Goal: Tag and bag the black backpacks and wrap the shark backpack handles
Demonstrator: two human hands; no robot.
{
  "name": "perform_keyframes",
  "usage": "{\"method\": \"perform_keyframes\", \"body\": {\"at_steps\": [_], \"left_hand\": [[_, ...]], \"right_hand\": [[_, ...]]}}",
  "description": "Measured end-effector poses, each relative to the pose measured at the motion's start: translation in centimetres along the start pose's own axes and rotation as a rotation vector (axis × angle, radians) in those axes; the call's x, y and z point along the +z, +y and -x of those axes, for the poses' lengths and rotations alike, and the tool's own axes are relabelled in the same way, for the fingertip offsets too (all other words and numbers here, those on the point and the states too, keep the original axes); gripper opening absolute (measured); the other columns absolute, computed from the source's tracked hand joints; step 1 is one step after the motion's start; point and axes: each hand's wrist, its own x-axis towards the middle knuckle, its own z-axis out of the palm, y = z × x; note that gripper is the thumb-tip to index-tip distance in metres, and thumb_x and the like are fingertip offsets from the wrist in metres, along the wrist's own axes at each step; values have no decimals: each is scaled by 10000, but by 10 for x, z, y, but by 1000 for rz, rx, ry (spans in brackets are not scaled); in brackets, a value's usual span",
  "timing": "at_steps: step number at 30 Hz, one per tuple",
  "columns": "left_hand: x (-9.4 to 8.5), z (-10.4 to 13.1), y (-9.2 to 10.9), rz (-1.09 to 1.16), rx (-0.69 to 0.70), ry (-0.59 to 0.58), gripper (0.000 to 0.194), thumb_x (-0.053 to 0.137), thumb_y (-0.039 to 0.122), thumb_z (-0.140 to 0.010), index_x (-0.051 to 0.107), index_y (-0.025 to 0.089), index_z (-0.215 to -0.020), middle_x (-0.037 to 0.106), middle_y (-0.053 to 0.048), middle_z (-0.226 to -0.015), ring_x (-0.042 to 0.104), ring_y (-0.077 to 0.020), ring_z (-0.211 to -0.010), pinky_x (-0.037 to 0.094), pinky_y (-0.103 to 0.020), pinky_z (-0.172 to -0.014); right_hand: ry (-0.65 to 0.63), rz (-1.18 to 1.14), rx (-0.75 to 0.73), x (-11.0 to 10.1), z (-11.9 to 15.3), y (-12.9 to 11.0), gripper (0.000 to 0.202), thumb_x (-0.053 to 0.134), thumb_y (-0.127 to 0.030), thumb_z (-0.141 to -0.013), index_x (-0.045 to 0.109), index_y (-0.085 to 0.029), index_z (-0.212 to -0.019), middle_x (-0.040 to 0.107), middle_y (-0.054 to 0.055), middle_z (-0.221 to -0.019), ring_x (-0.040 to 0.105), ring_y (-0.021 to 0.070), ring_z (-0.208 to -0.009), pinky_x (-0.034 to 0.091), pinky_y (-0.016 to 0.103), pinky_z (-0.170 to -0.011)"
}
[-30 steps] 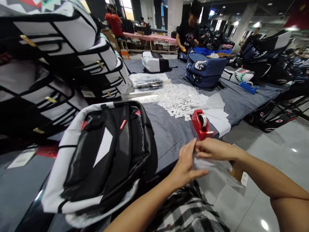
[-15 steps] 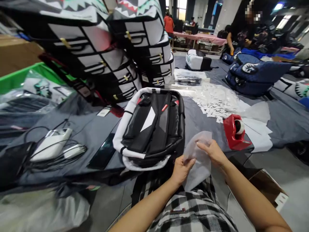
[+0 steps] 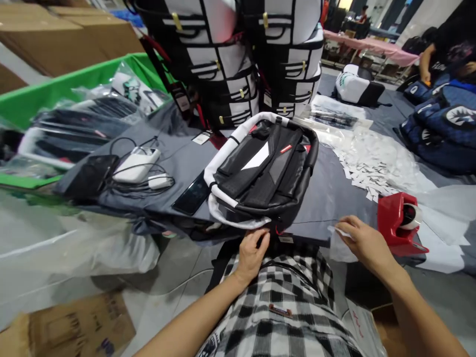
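Observation:
A black-and-white backpack [image 3: 260,166] lies with its shoulder straps facing up on the grey-covered table. My left hand [image 3: 253,254] is at its near edge, just under the white trim. The fingers are closed, and what they hold there is hidden. A small tag [image 3: 286,239] on a red cord hangs from the backpack, right of that hand. In my right hand [image 3: 362,240], pinched between thumb and fingers, is a crumpled translucent sheet [image 3: 339,247] at the table edge. Right of this hand stands a red tape dispenser [image 3: 397,223].
Tall stacks of backpacks [image 3: 230,64] rise behind. Small white slips [image 3: 368,173] and clear plastic lie at the right. A phone [image 3: 191,196] and a white device with cables [image 3: 137,164] are at the left, beyond them a green bin [image 3: 40,96]. Another person's hand [image 3: 426,77] is at far right.
My hands have moved apart: the left went to the backpack's near edge, the right moved right with the sheet, now crumpled. The view has turned left.

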Motion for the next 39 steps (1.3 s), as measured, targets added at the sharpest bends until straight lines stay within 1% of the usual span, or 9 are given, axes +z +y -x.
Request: {"method": "perform_keyframes", "body": {"at_steps": [6, 10, 13, 16, 20, 22, 26, 33, 39], "left_hand": [[25, 9, 13, -104, 15, -61, 468, 653, 427, -863, 625, 187, -1264, 693, -119, -1190, 621, -275, -1148, 470, -433, -1014], [34, -8, 34, 68, -195, -111, 277, 601, 433, -877, 718, 201, -975, 676, -16, -786, 627, -192, -791, 482, -319, -811], [28, -11, 41, 224, -267, -101, 299, 555, 420, -856, 679, 196, -703, 613, -10, -699, 582, -172, -749, 453, -279, -748], [19, -5, 46, 513, -447, -147, 349, 595, 485, -803, 598, 182, -630, 585, -5, -670, 544, -153, -676, 440, -265, -679], [9, 5, 56, 803, -570, -260, 445, 679, 605, -757, 586, 172, -715, 533, 40, -619, 460, -97, -547, 397, -227, -582], [7, 6, 58, 732, -446, -267, 454, 657, 616, -795, 606, 171, -725, 558, 30, -630, 485, -104, -565, 411, -231, -600], [10, -1, 51, 234, -84, -303, 260, 589, 406, -921, 681, 187, -815, 652, -12, -693, 592, -154, -637, 447, -262, -668], [26, -10, 36, -495, 143, -405, 185, 573, 283, -952, 690, 144, -917, 720, -102, -785, 705, -239, -733, 509, -317, -705], [-10, 10, 22, -479, 674, 54, 147, 549, 202, -977, 672, 147, -1037, 704, -42, -737, 671, -160, -676, 510, -295, -709]], "right_hand": [[-403, -269, -99, 29, -4, -29, 297, 401, -400, -981, 641, -233, -1026, 665, 4, -671, 600, 169, -535, 426, 251, -556], [-184, -3, -52, 36, -22, -33, 326, 402, -368, -975, 645, -235, -1146, 688, 37, -658, 665, 227, -588, 382, 265, -550], [-132, 260, -2, 31, -33, -31, 261, 484, -290, -932, 664, -264, -1120, 700, 51, -664, 676, 229, -613, 316, 257, -516], [-324, 313, -58, 38, -40, -40, 153, 567, -156, -828, 676, -241, -894, 689, 54, -668, 656, 198, -627, 273, 248, -511], [-716, -108, -288, 73, -61, -64, 180, 579, -160, -766, 541, -197, -595, 569, -3, -562, 510, 126, -552, 284, 230, -524], [-779, -432, -272, 85, -78, -72, 279, 555, -282, -808, 478, -193, -555, 473, -36, -522, 411, 105, -526, 299, 223, -526], [-611, -824, -69, 77, -105, -78, 391, 532, -526, -833, 539, -178, -655, 478, -35, -609, 383, 104, -584, 344, 236, -575], [-491, -683, -76, 67, -99, -92, 441, 622, -581, -771, 486, -191, -618, 440, -35, -596, 368, 104, -583, 287, 235, -536], [-273, -524, 27, 85, -90, -99, 262, 516, -379, -720, 404, -208, -557, 371, -46, -530, 345, 92, -529, 245, 234, -508]]}}
